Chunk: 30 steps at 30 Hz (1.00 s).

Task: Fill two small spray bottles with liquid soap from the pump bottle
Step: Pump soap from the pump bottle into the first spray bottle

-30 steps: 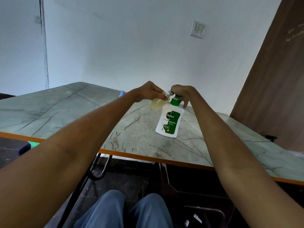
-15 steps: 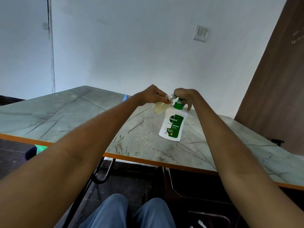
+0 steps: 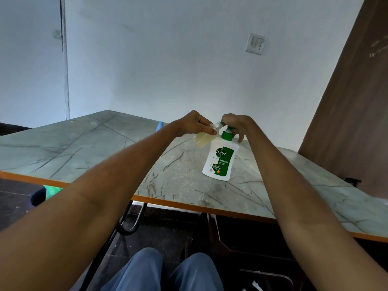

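Observation:
A white pump bottle (image 3: 220,159) with a green label and green pump stands upright on the marble-patterned table (image 3: 105,148). My right hand (image 3: 237,124) lies curled over the pump head, covering most of it. My left hand (image 3: 194,124) pinches a small clear spray bottle (image 3: 202,139) near its neck and holds it tilted, with its open mouth up against the pump nozzle. Pale yellow soap fills the lower part of the small bottle. No second spray bottle can be seen.
A light blue object (image 3: 160,125) peeks out behind my left wrist on the table. The table's orange front edge (image 3: 189,204) runs above my knees. A brown wooden panel (image 3: 352,114) stands at the right, a white wall behind.
My view has tilted upward a little, so the hands and bottles sit lower in the picture. Both hands keep the same hold at the pump nozzle.

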Tool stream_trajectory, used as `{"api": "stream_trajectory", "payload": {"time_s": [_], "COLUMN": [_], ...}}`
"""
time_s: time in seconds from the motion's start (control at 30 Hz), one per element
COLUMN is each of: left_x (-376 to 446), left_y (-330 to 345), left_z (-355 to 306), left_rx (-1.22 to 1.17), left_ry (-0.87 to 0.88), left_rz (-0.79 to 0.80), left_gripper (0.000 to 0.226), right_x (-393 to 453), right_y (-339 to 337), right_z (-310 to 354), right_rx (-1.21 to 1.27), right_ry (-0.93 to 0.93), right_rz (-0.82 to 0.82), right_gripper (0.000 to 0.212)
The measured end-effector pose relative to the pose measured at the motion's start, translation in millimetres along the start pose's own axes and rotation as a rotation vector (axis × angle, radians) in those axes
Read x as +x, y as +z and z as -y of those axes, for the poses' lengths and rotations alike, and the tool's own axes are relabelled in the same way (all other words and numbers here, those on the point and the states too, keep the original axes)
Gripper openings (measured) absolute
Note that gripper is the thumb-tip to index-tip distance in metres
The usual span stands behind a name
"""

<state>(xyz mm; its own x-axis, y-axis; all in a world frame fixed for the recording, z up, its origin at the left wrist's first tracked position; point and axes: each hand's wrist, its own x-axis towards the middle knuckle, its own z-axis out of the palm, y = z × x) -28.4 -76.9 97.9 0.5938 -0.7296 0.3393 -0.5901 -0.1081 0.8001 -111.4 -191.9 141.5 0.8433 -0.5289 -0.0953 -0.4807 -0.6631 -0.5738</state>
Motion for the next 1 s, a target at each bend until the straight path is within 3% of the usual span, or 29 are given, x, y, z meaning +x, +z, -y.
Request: {"api": "stream_trajectory", "payload": {"time_s": [1.0], "left_x": [-1], "left_y": [2], "left_z": [4], "left_rx": [0.007], "left_ry": [0.012], "left_rz": [-0.02], "left_gripper": [0.034], "right_x": [10], "right_y": [5], "right_z": [-8], "right_rx": [0.033], "right_ry": [0.04], "right_rz": [-0.004], "right_gripper": [0.024]}}
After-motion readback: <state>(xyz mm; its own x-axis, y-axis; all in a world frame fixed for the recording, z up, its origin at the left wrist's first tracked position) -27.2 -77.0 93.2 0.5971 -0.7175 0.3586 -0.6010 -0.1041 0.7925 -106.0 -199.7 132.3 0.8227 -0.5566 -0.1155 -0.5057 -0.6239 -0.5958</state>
